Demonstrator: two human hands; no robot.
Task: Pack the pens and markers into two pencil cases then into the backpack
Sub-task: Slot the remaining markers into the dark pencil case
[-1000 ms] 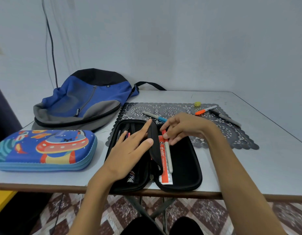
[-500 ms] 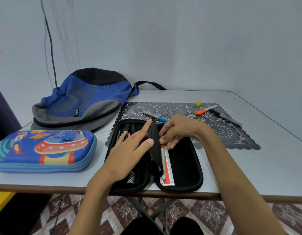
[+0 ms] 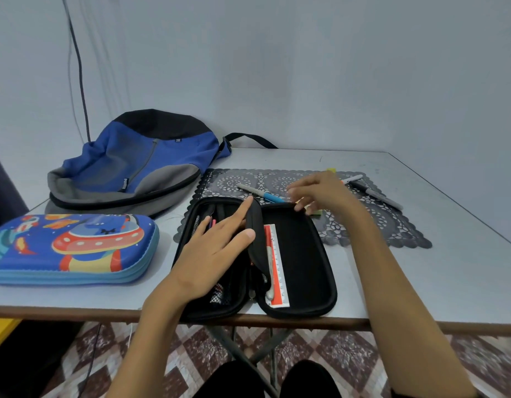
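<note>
A black pencil case point(image 3: 306, 254) lies open at the table's front edge. My left hand point(image 3: 217, 248) rests flat on its left half, fingers straight, holding back the middle flap. A grey pen point(image 3: 269, 262) and a red-and-white ruler point(image 3: 278, 271) lie in the right half. My right hand point(image 3: 320, 193) hovers over the case's far edge and the lace mat, fingers loosely bent, holding nothing. A blue-capped marker point(image 3: 261, 193), an orange marker point(image 3: 352, 178) and a black marker point(image 3: 376, 194) lie on the mat. The blue backpack point(image 3: 133, 165) lies at the back left.
A colourful space-themed pencil case point(image 3: 70, 248) lies zipped at the front left. The grey lace mat point(image 3: 378, 225) covers the table's middle. A small yellow object point(image 3: 331, 170) sits at the mat's far edge. A cable point(image 3: 79, 67) hangs down the wall.
My right hand has let go of the grey pen, now lying in the case's right half, and has moved away toward the markers on the mat. My left hand has stayed put.
</note>
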